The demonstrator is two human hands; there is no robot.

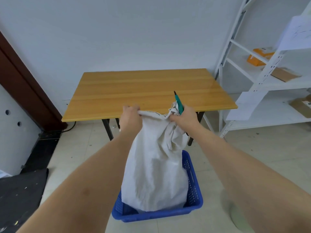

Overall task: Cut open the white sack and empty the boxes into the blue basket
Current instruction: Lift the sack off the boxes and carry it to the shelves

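Note:
The white sack [154,169] hangs upright with its lower end inside the blue basket [193,185] on the floor. My left hand [130,117] grips the sack's upper edge on the left. My right hand [186,117] grips the bunched upper corner on the right and also holds a green-handled cutter [178,102], blade pointing up and away. The sack bulges below; the boxes inside it are hidden.
A wooden table [148,91] stands just beyond the sack against the wall. White metal shelving [262,76] with cardboard and orange boxes is at the right. A brown door frame [25,84] and a dark mat [21,195] lie at the left.

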